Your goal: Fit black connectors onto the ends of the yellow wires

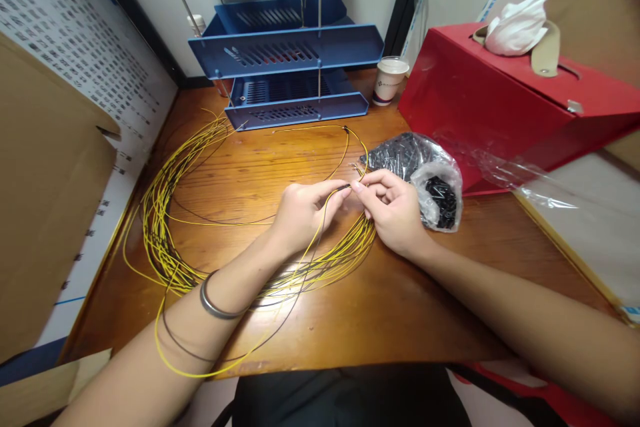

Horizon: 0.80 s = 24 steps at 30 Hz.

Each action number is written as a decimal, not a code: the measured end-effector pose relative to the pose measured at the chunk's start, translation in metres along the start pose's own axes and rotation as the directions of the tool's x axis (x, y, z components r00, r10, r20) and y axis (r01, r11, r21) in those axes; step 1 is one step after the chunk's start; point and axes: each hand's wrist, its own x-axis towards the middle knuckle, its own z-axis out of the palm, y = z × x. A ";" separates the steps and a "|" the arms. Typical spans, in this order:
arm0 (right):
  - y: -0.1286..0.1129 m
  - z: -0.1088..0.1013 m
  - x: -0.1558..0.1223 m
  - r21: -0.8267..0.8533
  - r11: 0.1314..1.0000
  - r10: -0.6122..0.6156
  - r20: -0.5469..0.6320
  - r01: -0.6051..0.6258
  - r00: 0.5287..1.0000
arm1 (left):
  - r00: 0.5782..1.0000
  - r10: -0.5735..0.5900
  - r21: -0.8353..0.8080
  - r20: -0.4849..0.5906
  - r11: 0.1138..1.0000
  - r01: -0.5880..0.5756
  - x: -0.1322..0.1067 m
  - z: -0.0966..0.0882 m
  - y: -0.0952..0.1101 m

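My left hand (303,217) pinches a pair of yellow and black wires (318,233) close to its end. At its fingertips sits a small black piece (343,187), a sleeve or connector; which one I cannot tell. My right hand (393,212) is closed, thumb and forefinger pinching at the wire end beside the left fingertips. Its other fingers curl in and hide part of the wires. A large loose coil of yellow and black wire (163,233) lies on the table around and beneath my left forearm. Just right of my right hand rests a clear plastic bag of small black parts (443,201).
Blue stacked letter trays (290,53) stand at the back of the wooden table (400,320). A paper cup (389,83) is beside them. On the right is a red box (460,100) with a tissue on top. Cardboard (45,200) borders the left side.
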 end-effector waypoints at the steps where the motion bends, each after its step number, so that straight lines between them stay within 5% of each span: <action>1: 0.000 0.000 0.000 -0.003 1.000 0.000 -0.001 0.000 1.000 | 1.000 0.001 0.003 0.000 1.000 -0.001 0.000 0.000 0.000; 24: -0.001 -0.001 0.000 -0.010 0.999 0.043 0.005 -0.043 0.999 | 1.000 -0.007 0.030 0.010 1.000 0.007 0.000 0.000 -0.001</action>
